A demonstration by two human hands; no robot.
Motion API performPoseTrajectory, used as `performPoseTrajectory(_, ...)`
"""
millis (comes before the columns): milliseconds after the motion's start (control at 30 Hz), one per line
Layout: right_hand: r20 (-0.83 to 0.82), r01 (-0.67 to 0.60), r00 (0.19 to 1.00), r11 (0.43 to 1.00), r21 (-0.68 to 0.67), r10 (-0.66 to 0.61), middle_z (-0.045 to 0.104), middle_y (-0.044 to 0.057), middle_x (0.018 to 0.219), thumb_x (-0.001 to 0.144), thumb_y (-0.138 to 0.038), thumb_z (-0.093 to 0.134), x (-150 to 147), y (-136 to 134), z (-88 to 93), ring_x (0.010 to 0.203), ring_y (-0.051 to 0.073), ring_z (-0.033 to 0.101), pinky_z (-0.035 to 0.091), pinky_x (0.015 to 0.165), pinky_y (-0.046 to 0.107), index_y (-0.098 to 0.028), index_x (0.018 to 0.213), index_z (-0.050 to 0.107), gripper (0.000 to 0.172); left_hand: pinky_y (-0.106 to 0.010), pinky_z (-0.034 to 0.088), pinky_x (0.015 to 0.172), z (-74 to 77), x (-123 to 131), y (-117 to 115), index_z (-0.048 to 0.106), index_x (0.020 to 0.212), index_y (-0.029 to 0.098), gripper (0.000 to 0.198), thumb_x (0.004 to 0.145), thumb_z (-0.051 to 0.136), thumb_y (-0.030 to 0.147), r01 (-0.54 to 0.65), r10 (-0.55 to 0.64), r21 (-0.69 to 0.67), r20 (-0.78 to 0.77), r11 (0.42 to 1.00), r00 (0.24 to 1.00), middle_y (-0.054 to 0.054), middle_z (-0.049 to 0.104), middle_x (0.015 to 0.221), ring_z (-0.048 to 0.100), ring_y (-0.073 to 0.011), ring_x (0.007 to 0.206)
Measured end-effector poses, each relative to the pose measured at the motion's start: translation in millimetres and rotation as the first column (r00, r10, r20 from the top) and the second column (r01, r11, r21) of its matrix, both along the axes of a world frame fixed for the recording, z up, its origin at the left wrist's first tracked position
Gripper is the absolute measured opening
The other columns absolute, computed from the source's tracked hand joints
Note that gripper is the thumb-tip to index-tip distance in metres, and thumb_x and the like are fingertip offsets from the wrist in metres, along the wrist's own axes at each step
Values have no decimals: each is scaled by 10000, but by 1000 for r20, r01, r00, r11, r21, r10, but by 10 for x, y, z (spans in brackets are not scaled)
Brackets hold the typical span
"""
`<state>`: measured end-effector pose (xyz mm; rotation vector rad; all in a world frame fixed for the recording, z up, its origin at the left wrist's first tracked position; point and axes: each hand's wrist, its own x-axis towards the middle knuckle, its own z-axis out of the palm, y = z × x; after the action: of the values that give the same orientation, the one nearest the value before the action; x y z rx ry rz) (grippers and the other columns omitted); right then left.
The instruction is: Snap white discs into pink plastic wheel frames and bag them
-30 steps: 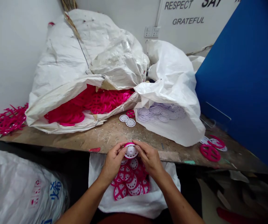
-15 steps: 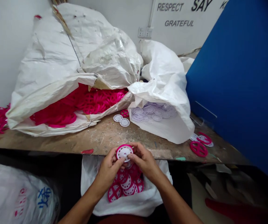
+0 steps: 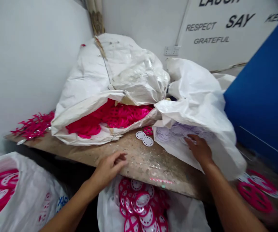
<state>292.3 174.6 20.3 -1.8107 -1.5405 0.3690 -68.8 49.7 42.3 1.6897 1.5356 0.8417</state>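
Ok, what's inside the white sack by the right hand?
Pale perforated plastic discs lie heaped at the mouth of the white sack, under the right hand; its folds hide anything deeper.

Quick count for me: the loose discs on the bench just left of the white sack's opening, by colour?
White perforated plastic discs: 2
Magenta plastic wheel: 1
Total: 3

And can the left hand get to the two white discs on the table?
Probably yes. The left hand is over the wooden table, and the two white discs lie ahead of it. Only bare, scuffed wood seems to lie between them, with nothing in the way.
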Motion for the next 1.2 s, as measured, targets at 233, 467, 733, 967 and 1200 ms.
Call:
performPoseTrajectory(233, 224, 69, 974, 987, -147, -35, 568, 156, 1048, 668, -467, 607, 162, 441, -235, 978, 372, 560, 419, 706, 444, -231, 1111, 597, 502, -337, 450, 882, -26, -670, 1294, 580, 1100, 159, 279, 840, 513, 234, -390, 480, 352, -221, 851, 849, -113, 656, 1091, 608, -227, 1013)
performPoseTrajectory(467, -120, 19, 992, 986, -167, -39, 591, 63, 847, 647, -521, 607, 89, 152, -222, 669, 225, 584, 456, 623, 359, -264, 1180, 555, 594, -385, 370, 971, -278, -656, 1548, 616, 1036, 196, 279, 765, 593, 133, -385, 516, 418, -266, 823, 814, -111, 524, 1218, 487, -263, 1146)
performPoseTrajectory(733, -371, -118, 923, 993, -23, 101, 578, 5, 722, 679, -509, 629, -319, -539, -232, 640, 170, 562, 446, 620, 286, -209, 1067, 592, 493, -412, 362, 949, -224, -586, 1484, 633, 710, 176, 33, 706, 639, 144, -384, 472, 415, -133, 825, 871, -84, 571, 972, 504, -269, 1029)
performPoseTrajectory(967, -386, -160, 910, 987, 8, 151, 587, 0, 673, 771, -424, 533, -420, -738, -252, 621, 165, 551, 431, 655, 292, -190, 817, 576, 243, -274, 482, 739, -261, 103, 500, 569, 916, 168, 211, 842, 514, 358, -323, 262, 186, 291, 928, 920, -30, 601, 856, 594, -159, 797)
performPoseTrajectory(1200, 2, -269, 963, 963, 17, 269, 592, 87, 1107, 801, -354, 552, -587, -903, -225, 929, 220, 591, 451, 797, 326, -204, 1160, 585, 390, -282, 525, 816, -297, 598, -239, 585, 864, 155, 209, 718, 721, 219, -36, 426, -443, 833, 896, 354, -28, 646, 937, 635, -136, 840)
